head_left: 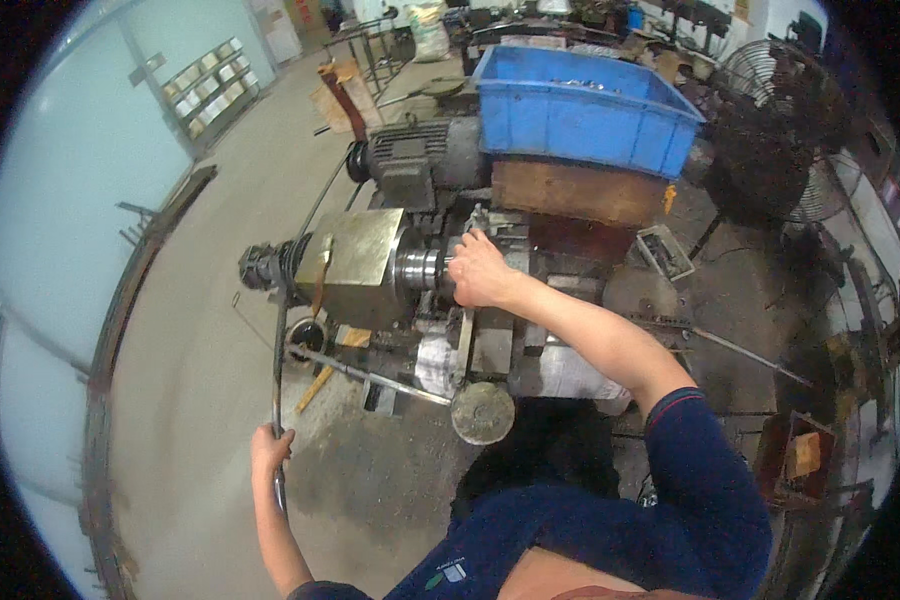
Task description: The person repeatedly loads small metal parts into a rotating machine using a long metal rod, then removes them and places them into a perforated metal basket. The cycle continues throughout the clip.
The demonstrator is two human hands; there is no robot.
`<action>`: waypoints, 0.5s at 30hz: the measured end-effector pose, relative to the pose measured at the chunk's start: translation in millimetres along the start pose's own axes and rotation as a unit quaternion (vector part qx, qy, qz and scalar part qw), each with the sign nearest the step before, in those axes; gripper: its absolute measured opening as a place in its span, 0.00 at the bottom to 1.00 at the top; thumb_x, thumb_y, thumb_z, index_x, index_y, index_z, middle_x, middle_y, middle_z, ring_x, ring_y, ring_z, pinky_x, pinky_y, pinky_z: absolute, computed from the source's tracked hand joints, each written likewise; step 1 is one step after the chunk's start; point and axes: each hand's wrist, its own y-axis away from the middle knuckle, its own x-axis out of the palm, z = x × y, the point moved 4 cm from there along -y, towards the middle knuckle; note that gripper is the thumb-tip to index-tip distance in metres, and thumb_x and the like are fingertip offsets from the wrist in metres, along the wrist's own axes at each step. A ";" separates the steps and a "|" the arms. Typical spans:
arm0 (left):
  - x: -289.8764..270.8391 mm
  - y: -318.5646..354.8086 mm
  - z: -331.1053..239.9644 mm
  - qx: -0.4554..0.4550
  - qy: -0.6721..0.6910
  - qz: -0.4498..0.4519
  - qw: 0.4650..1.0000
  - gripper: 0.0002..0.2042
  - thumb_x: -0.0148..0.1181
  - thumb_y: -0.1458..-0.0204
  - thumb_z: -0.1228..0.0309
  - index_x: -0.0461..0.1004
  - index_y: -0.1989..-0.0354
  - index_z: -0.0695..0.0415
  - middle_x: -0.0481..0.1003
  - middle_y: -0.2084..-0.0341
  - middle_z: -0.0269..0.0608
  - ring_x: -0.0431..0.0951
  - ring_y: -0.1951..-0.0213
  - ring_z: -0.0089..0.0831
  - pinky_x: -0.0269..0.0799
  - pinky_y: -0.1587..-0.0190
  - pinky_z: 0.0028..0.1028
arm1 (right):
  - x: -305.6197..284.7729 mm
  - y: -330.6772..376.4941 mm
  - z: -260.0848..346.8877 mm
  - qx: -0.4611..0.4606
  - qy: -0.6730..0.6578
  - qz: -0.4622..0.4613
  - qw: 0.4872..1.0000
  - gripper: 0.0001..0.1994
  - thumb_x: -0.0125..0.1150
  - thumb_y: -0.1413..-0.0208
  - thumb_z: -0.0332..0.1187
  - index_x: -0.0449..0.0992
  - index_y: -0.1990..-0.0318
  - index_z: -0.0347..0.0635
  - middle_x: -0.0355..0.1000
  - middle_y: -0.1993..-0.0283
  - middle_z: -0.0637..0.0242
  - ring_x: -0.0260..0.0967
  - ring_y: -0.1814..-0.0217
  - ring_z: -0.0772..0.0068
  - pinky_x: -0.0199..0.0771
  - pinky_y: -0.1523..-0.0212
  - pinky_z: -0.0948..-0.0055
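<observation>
Left hand (270,450), lower left of frame: fingers closed round a long rod (277,395), near its lower end, probably for leverage. Right hand (482,272), centre: fingers curled beside the metal spindle (418,269); grip contents cannot be told. Blue bin (580,125), upper right: on wooden box (570,190), apparently for height.

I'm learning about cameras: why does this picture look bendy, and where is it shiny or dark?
Head view: a fisheye lens bends the pale wall and leaves black corners; head view: bright glints on the metal cylinder beside the right hand; head view: the fan looks dark.
</observation>
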 end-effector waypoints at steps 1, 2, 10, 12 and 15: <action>4.9 -9.9 -4.0 0.017 0.044 -0.012 0.999 0.11 0.57 0.59 0.69 0.71 0.74 0.68 0.71 0.88 0.45 0.75 0.84 0.33 0.71 0.79 0.29 | -23.1 8.7 -10.7 -0.011 -0.003 -0.029 1.000 0.13 0.56 0.73 0.37 0.76 0.77 0.40 0.70 0.71 0.56 0.63 0.59 0.57 0.57 0.51 0.57; 9.7 -17.9 -1.9 0.031 0.087 -0.023 0.995 0.11 0.57 0.59 0.70 0.71 0.74 0.68 0.71 0.88 0.45 0.75 0.84 0.32 0.70 0.79 0.29 | -45.0 17.7 -22.5 -0.025 -0.009 -0.057 0.998 0.13 0.57 0.74 0.37 0.76 0.78 0.40 0.69 0.72 0.56 0.63 0.59 0.57 0.57 0.51 0.57; 17.7 -33.7 6.9 0.032 0.246 0.027 0.968 0.09 0.55 0.58 0.73 0.69 0.73 0.68 0.70 0.86 0.43 0.72 0.86 0.30 0.70 0.83 0.27 | -185.3 49.3 -179.7 0.253 0.056 -0.278 0.925 0.29 0.59 0.71 0.33 0.70 0.51 0.52 0.52 0.41 0.47 0.55 0.44 0.46 0.62 0.47 0.60; 17.9 -34.1 7.7 0.032 0.253 0.032 0.966 0.08 0.55 0.58 0.74 0.69 0.73 0.68 0.70 0.86 0.43 0.72 0.85 0.30 0.71 0.82 0.27 | -206.5 61.3 -182.0 0.188 0.066 -0.378 0.904 0.26 0.58 0.70 0.34 0.72 0.54 0.50 0.55 0.43 0.47 0.58 0.46 0.48 0.62 0.47 0.62; 18.1 -33.1 1.7 0.030 0.271 0.074 0.959 0.11 0.56 0.57 0.73 0.68 0.69 0.68 0.71 0.85 0.43 0.73 0.84 0.31 0.72 0.79 0.28 | -221.2 91.8 -182.1 0.100 0.079 -0.438 0.890 0.21 0.57 0.69 0.35 0.75 0.60 0.45 0.59 0.45 0.47 0.62 0.49 0.51 0.62 0.48 0.65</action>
